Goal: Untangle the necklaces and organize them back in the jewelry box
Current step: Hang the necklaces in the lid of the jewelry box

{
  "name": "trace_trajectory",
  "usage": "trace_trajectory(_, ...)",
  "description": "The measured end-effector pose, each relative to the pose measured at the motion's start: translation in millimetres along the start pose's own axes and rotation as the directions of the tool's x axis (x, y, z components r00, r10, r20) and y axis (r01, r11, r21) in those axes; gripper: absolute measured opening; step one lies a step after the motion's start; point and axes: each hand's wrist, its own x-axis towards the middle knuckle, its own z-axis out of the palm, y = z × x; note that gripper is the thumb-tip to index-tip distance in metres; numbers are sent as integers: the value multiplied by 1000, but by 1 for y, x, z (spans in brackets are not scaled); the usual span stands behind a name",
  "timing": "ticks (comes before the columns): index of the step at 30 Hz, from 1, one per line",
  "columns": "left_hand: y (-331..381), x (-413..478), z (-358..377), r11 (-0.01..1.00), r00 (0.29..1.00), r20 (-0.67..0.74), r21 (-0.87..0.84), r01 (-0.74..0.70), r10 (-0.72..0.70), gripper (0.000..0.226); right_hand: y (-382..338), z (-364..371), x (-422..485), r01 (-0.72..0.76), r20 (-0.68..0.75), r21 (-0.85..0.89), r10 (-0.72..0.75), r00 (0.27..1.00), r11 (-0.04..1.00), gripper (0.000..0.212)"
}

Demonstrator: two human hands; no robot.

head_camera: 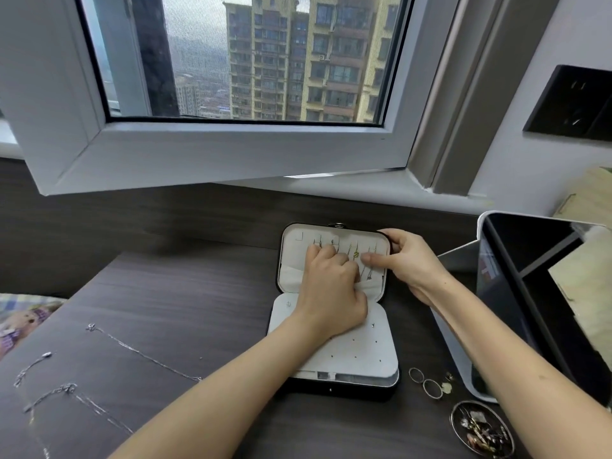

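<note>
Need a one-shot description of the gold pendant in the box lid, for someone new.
Find the open jewelry box on the dark desk below the window; its lid holds a row of hanging chains. The gold pendant hangs mid-row, in the gap between the left hand and the right hand. It is the only yellow piece; its neighbours are silver.

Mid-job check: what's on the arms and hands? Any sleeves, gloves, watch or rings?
Nothing worn shows. The left forearm and right forearm are bare to the frame edge, with no sleeves in view. The left hand and right hand are ungloved. No watch, bracelet or ring shows on their visible sides.
</note>
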Motion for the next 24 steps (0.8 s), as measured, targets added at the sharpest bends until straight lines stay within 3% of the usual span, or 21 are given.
trace_trajectory(3, 0, 0, 0, 1000, 1000, -8, -1, -12, 12, 22, 0, -3, 0, 45, 25, -91, -43, 999, 995, 41)
trace_trajectory(6, -2, 2, 1, 1000, 1000, 14, 9, 6, -6, 12, -1, -3, -1, 70, 41, -248, -61, 997, 966, 50)
trace_trajectory(9, -6, 3, 5, 999, 995, 90, 46, 28, -32, 12, -2, -2, -5, 50, -25, -642, -86, 996, 765, 70)
trace_trajectory(12, -6, 7, 3, 991, 956, 280, 125, 50, -84, 27, -7, 3, -17, 101, -45, -829, -246, 968, 549, 64)
trace_trajectory(15, -6, 14, 2, 980, 881, 446, 180, 87, -161, 19, -14, 11, -28, 210, 28, -855, -362, 932, 475, 46)
trace_trajectory(19, -8, 28, -18, 968, 784, 579, 224, 112, -224, 24, -33, 31, -48, 332, 92, -802, -446, 890, 497, 22)
trace_trajectory(24, -43, 22, -106, 943, 851, 410, 86, 321, -328, 15, -58, 80, -95, 481, 158, -686, -533, 831, 546, 5)
